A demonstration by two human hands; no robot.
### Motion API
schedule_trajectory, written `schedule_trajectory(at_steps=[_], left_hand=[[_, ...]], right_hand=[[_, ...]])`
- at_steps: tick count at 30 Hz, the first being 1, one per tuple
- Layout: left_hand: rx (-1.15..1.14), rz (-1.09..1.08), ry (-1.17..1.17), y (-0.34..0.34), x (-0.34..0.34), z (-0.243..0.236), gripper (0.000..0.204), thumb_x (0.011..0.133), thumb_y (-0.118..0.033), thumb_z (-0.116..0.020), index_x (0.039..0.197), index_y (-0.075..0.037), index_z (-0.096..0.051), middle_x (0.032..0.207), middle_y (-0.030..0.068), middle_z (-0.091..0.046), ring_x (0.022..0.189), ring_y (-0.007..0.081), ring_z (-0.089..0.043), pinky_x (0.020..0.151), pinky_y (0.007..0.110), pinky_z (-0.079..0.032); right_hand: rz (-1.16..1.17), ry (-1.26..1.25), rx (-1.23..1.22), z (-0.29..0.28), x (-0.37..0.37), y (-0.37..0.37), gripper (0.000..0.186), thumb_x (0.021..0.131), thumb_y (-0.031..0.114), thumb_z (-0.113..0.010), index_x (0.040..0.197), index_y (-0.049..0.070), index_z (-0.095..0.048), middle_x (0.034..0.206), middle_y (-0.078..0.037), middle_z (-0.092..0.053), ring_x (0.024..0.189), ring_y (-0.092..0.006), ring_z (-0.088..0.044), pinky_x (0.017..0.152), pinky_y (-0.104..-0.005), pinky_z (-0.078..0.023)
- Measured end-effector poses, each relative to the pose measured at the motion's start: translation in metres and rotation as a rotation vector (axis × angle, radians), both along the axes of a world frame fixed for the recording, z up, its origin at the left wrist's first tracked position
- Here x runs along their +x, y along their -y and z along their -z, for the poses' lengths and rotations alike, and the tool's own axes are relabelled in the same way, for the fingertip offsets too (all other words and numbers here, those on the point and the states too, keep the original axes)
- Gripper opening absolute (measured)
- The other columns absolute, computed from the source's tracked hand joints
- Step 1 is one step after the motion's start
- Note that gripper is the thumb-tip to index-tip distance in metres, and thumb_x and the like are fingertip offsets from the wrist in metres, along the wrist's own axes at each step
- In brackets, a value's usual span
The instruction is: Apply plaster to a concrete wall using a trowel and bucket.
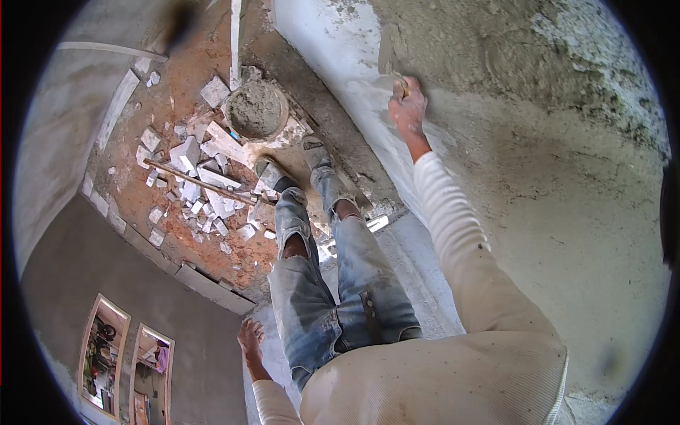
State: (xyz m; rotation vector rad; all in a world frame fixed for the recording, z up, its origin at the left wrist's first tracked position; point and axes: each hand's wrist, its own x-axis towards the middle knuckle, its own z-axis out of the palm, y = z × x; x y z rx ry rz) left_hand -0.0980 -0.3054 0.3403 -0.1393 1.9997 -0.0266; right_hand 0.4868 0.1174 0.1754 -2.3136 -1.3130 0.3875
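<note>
- Right hand [407, 106] is clenched around the handle of a flat metal plastering trowel [389, 67], pressed against the grey, wet-plastered wall [538, 163].
- Left hand [249, 338] hangs released, fingers spread, holding nothing, beside the torn blue jeans [333, 297].
- Round pan of grey mortar [255, 110] sits below on the reddish floor, among white broken block rubble [195, 177].

The person wears a cream ribbed long-sleeved top [453, 375] that fills the lower middle and lower right of the frame. Its fine ribs run across the right sleeve [453, 234], which shows a few small dark specks, and the left sleeve [273, 404] ends in a snug cuff at the bottom edge. The jeans [333, 290] in the centre are pale, washed-out blue, dusty and grey-stained, with a torn hole at one knee. Grey, dust-caked shoes [273, 172] show above them.
</note>
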Motion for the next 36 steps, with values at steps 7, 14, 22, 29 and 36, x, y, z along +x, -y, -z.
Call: schedule_trajectory(at_steps=[7, 14, 22, 29, 36], left_hand=[[0.061, -0.037, 0.054, -0.008, 0.000, 0.026, 0.051, 0.102, -0.035, -0.055, 0.144, -0.006, -0.051, 0.133, 0.0163, -0.063, 0.114, 0.0278, -0.063, 0.096, 0.042, -0.047], [0.239, -0.127, 0.140, -0.034, 0.031, 0.054, 0.044, 0.102, -0.032, -0.056, 0.141, -0.011, -0.054, 0.122, 0.0077, -0.068, 0.103, 0.0203, -0.064, 0.087, 0.036, -0.048], [0.407, -0.124, 0.159, -0.063, 0.018, 0.085, 0.042, 0.101, -0.034, -0.057, 0.134, -0.008, -0.058, 0.115, 0.0112, -0.071, 0.100, 0.0220, -0.070, 0.079, 0.034, -0.052], [0.517, -0.232, 0.120, -0.091, 0.000, 0.068, 0.043, 0.101, -0.030, -0.058, 0.138, -0.010, -0.055, 0.122, 0.0115, -0.069, 0.100, 0.0229, -0.069, 0.077, 0.035, -0.053], [0.474, -0.335, 0.081, -0.020, 0.010, 0.089, 0.024, 0.102, -0.030, -0.058, 0.118, -0.013, -0.065, 0.107, 0.0067, -0.072, 0.092, 0.0193, -0.068, 0.074, 0.033, -0.053]], right_hand=[[-0.062, 0.186, -0.050, -0.110, 0.025, 0.069, 0.024, 0.095, 0.021, -0.060, 0.115, 0.008, -0.061, 0.102, -0.024, -0.069, 0.093, -0.0492, -0.064, 0.083, -0.0587, -0.048], [-0.102, 0.416, -0.186, -0.253, 0.031, 0.108, 0.026, 0.093, 0.022, -0.062, 0.114, 0.007, -0.062, 0.095, -0.024, -0.070, 0.077, -0.0472, -0.068, 0.070, -0.0581, -0.053], [-0.217, 0.599, -0.303, -0.360, -0.025, 0.107, 0.022, 0.091, 0.023, -0.063, 0.108, 0.010, -0.066, 0.098, -0.017, -0.072, 0.074, -0.0390, -0.071, 0.068, -0.0531, -0.057], [-0.803, -0.364, -0.406, -0.425, -0.143, 0.078, 0.022, 0.096, 0.025, -0.065, 0.106, 0.006, -0.069, 0.083, -0.009, -0.070, 0.074, -0.0213, -0.066, 0.074, -0.0378, -0.054], [-0.345, -0.413, -0.208, -0.359, 0.049, 0.014, 0.026, 0.087, 0.008, -0.069, 0.112, 0.000, -0.071, 0.094, -0.009, -0.075, 0.069, -0.0168, -0.068, 0.062, -0.0301, -0.054]])
